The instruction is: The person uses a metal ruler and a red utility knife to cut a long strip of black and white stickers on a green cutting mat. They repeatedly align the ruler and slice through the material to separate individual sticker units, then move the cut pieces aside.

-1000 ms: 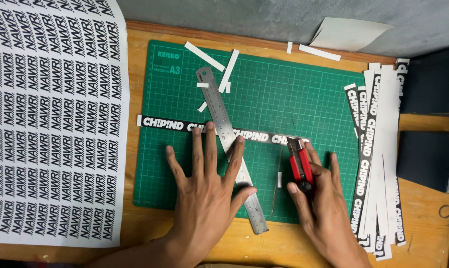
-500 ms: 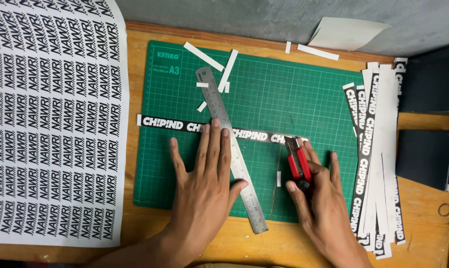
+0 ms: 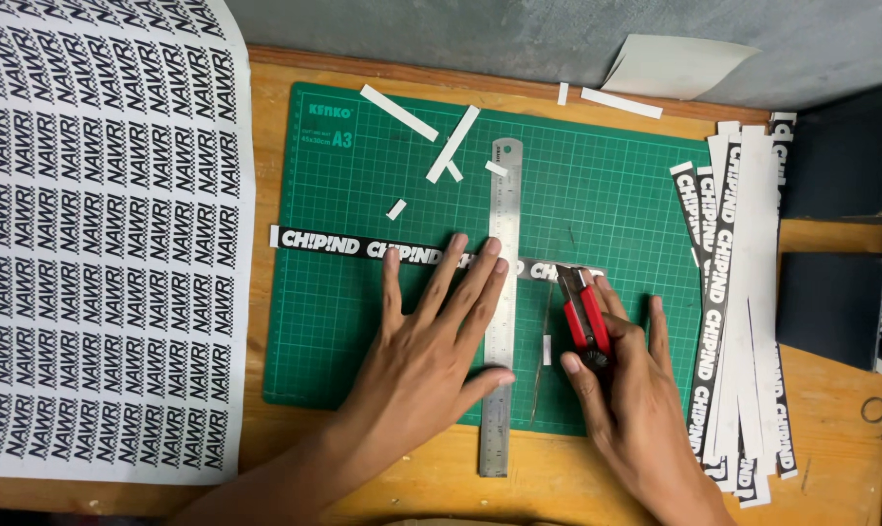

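Observation:
My left hand [image 3: 431, 341] lies flat, fingers spread, pressing a steel ruler [image 3: 504, 195] that stands almost upright across a black printed sticker strip [image 3: 343, 244] on a green cutting mat [image 3: 606, 185]. My right hand [image 3: 631, 394] grips a red and black utility knife [image 3: 582, 312] just right of the ruler. The knife's tip sits near the strip's right end.
A large sheet of printed stickers [image 3: 100, 234] covers the left side. A stack of cut sticker strips [image 3: 738, 292] lies at the mat's right edge. White paper offcuts [image 3: 450, 141] are scattered on the upper mat. Black boxes [image 3: 835, 302] stand at the right on the wooden table [image 3: 840, 458].
The ruler has turned from a slant to nearly upright under my left hand. My right hand with the knife stayed close to the strip's right end.

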